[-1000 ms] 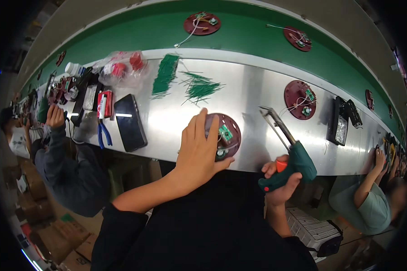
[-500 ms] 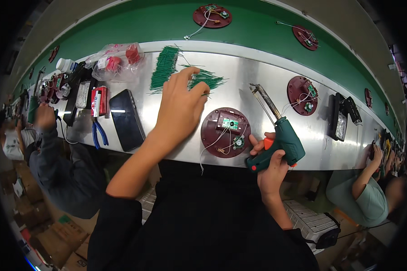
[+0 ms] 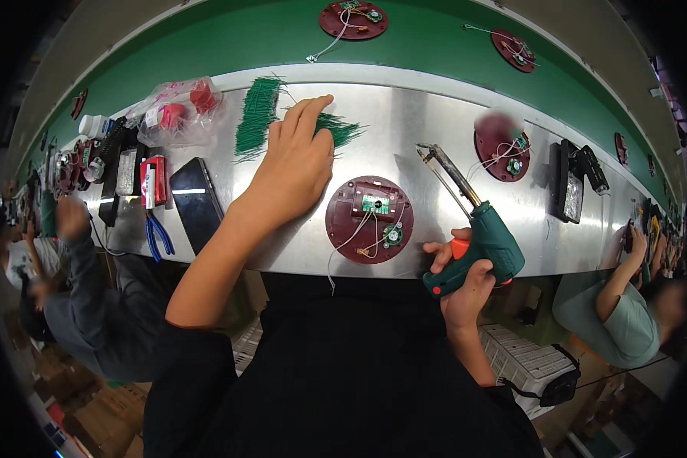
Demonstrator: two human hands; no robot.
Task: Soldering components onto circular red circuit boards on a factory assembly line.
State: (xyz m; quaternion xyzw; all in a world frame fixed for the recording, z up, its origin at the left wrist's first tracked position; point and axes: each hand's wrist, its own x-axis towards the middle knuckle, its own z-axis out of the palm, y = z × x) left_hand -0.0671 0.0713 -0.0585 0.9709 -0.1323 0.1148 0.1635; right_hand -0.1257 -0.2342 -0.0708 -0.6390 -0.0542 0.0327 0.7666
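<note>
My left hand (image 3: 296, 156) lies over loose green wires (image 3: 342, 131), thumb and forefinger apart; the undersides of the fingers are hidden. Beside it stands a denser bundle of thin green wires (image 3: 255, 118). My right hand (image 3: 466, 286) is wrapped round the handle of a dark green soldering gun (image 3: 496, 246) with a red trigger, its metal tip pointing up and away to the left. Between my hands, on the metal bench, rests a round maroon plate (image 3: 343, 233) with a green circuit board (image 3: 375, 204), a smaller round board (image 3: 393, 235) and white leads.
Left of my hand are a phone (image 3: 196, 200), blue-handled pliers (image 3: 159, 237), a red box (image 3: 157, 179) and a plastic bag (image 3: 177, 114). Another maroon plate (image 3: 500, 153) and a black tray (image 3: 566, 183) lie right. More plates sit on the green belt (image 3: 427, 46). Co-workers sit both sides.
My left hand has settled lower onto the green wires, its thumb drawn in nearer the fingers. My right hand keeps the soldering gun almost in place. The view has shifted slightly.
</note>
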